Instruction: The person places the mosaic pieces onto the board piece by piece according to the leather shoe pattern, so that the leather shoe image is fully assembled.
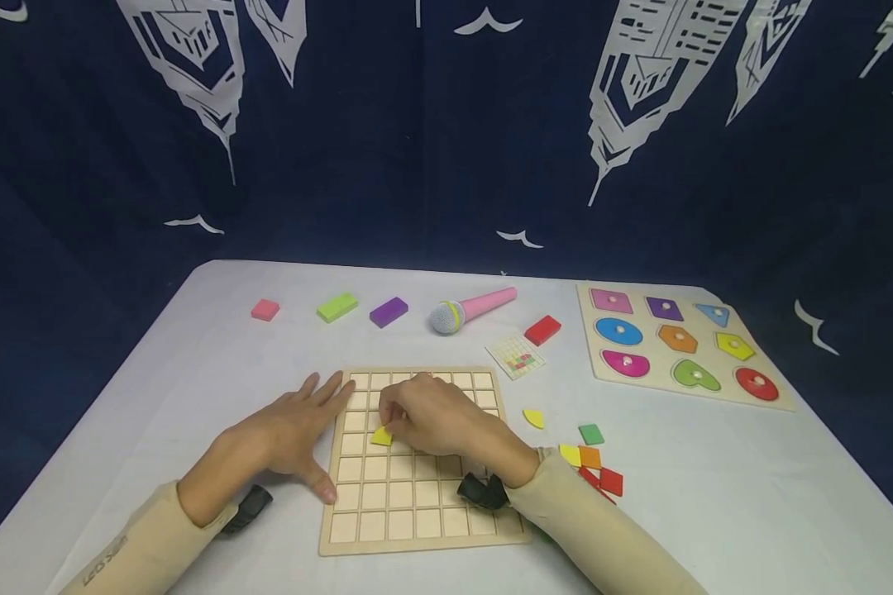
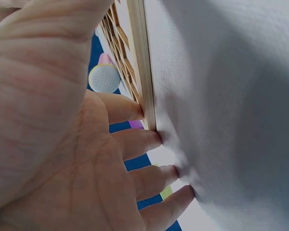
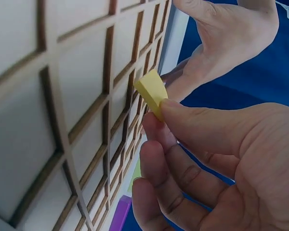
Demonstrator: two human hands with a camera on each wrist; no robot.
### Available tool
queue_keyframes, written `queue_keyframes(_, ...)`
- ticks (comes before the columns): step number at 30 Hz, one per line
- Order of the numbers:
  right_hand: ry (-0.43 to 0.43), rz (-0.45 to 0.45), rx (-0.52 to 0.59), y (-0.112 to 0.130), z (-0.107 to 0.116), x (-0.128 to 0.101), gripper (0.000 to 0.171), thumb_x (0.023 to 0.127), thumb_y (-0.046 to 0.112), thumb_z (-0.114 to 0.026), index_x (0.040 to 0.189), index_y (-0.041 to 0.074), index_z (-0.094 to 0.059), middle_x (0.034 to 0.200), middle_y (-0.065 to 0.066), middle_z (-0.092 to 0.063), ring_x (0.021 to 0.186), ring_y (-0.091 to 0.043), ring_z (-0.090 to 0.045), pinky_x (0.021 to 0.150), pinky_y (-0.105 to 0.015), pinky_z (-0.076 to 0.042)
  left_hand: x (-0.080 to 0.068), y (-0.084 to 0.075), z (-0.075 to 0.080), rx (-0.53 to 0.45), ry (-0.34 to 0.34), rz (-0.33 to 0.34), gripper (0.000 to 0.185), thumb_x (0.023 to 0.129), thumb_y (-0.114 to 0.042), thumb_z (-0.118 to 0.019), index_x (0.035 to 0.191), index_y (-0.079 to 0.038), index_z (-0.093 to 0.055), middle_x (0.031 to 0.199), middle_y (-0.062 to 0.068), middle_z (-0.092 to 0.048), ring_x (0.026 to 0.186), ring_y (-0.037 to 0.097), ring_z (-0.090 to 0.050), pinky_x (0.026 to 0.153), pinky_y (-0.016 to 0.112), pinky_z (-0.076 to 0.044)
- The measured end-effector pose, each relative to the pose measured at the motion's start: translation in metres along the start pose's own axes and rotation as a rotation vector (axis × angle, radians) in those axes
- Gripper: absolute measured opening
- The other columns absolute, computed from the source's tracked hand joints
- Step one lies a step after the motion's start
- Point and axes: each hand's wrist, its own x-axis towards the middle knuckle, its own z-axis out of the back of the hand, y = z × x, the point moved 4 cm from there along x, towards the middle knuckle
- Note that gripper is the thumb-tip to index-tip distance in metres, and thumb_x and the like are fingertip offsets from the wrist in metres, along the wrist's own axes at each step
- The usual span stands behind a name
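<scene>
Clutter lies all around the wooden grid board (image 1: 417,487) on the white table (image 1: 752,496): a pink block (image 1: 265,310), a green block (image 1: 337,307) and a purple block (image 1: 389,311) in a row at the far side, then a toy microphone (image 1: 469,311) with pink handle and grey mesh head, a red block (image 1: 542,330) and a small pattern card (image 1: 517,356). To the right stands a shape puzzle board (image 1: 685,347) with coloured pieces on knobs. Near the right sleeve is a loose heap of flat tiles (image 1: 591,467), yellow, orange, red and green, and one yellow quarter-round tile (image 1: 533,418) apart from them.

The right hand (image 1: 435,421) covers the middle of the board and pinches a yellow tile (image 1: 381,436) between thumb and fingertip, just above a square cell on the left part. The left hand (image 1: 286,438) lies flat with fingers spread, its fingertips against the left edge of the board.

The right wrist view shows the yellow tile (image 3: 151,91) as a thick wedge with smooth faces, and the cells as shallow recesses of pale wood. The left wrist view shows the fingers (image 2: 135,142) pressing on the woven cloth beside the board edge (image 2: 143,72)
</scene>
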Motion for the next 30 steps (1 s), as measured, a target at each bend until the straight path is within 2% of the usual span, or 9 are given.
queue_keyframes(5, -0.001, 0.022, 0.004, 0.004, -0.004, 0.001, 0.013, 0.090, 0.010, -0.071, 0.082, 0.020, -0.067, 0.074, 0.011, -0.060, 0.063, -0.003, -0.051, 0.054, -0.021, -0.042, -0.001, 0.000, 0.001, -0.002, -0.006, -0.005, 0.144, 0.049, -0.060, -0.090, 0.159, -0.002, -0.018, 0.165, 0.023, -0.010, 0.149, 0.053, -0.009, 0.115, 0.065, -0.020)
queue_keyframes(13, -0.018, 0.026, -0.061, 0.008, -0.009, 0.001, 0.012, 0.090, 0.008, -0.070, 0.084, 0.019, -0.072, 0.078, 0.010, -0.065, 0.065, -0.004, -0.053, 0.056, -0.020, -0.044, -0.001, 0.000, 0.001, -0.004, 0.002, -0.008, 0.143, 0.050, -0.060, -0.090, 0.159, -0.001, -0.018, 0.165, 0.023, -0.009, 0.149, 0.053, -0.008, 0.116, 0.064, -0.020)
queue_keyframes(19, 0.000, 0.013, -0.084, 0.007, -0.010, -0.001, 0.012, 0.090, 0.010, -0.072, 0.088, 0.018, -0.081, 0.092, 0.008, -0.073, 0.077, -0.002, -0.057, 0.064, -0.018, -0.048, 0.001, 0.000, -0.001, -0.009, 0.008, 0.000, 0.143, 0.049, -0.060, -0.089, 0.159, -0.002, -0.018, 0.165, 0.024, -0.009, 0.149, 0.054, -0.007, 0.115, 0.065, -0.019)
queue_keyframes(22, 0.024, 0.038, -0.086, 0.007, -0.010, -0.002, 0.014, 0.090, 0.010, -0.072, 0.085, 0.019, -0.081, 0.088, 0.009, -0.071, 0.077, -0.003, -0.056, 0.066, -0.019, -0.048, 0.001, 0.000, -0.001, -0.007, 0.008, 0.003, 0.144, 0.048, -0.059, -0.090, 0.159, -0.002, -0.018, 0.165, 0.024, -0.009, 0.148, 0.054, -0.007, 0.115, 0.066, -0.019)
queue_keyframes(30, 0.097, 0.034, -0.121, 0.004, -0.005, -0.009, 0.019, 0.094, 0.015, -0.069, 0.111, 0.021, -0.077, 0.109, 0.008, -0.070, 0.098, -0.003, -0.061, 0.085, -0.028, -0.053, 0.001, 0.000, 0.000, 0.003, -0.004, -0.008, 0.144, 0.048, -0.060, -0.090, 0.159, -0.002, -0.019, 0.165, 0.024, -0.010, 0.148, 0.055, -0.008, 0.115, 0.066, -0.020)
